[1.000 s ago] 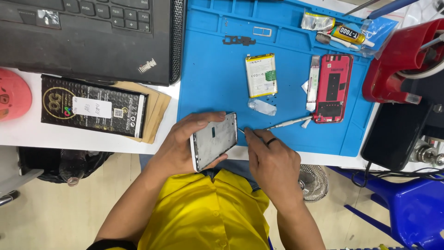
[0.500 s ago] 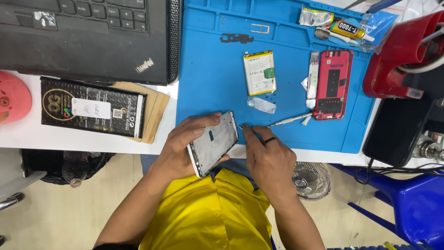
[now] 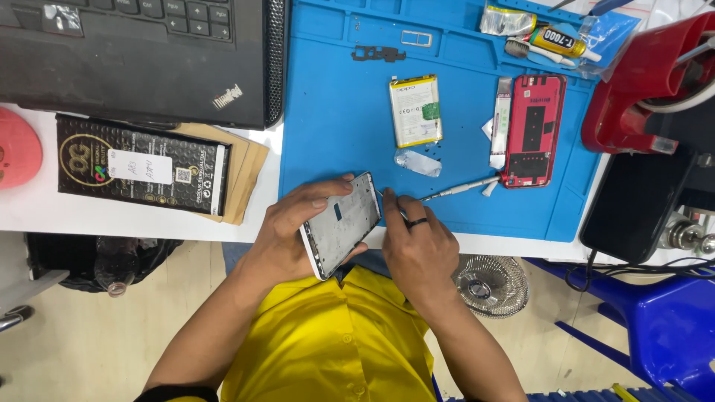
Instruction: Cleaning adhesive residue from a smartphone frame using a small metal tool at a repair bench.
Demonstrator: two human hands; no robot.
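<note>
Head view of a phone repair at a blue work mat (image 3: 335,112). The left hand (image 3: 294,231) grasps a silver phone frame (image 3: 342,223), inner face up and tilted, fingers wrapped over its upper edge and thumb under its lower side; the frame sits at the near edge of the mat. The right hand (image 3: 417,249), wearing a dark ring, has its fingers pinched together against the frame's right edge; whether they hold a tool cannot be told. On the mat beyond the frame lie a yellow-edged battery (image 3: 415,110), a red phone back (image 3: 533,130) to the battery's right, and a thin screwdriver (image 3: 458,190) between the red back and the right hand. Left of the mat: a black laptop (image 3: 134,52) and a black printed box (image 3: 141,167)
</note>
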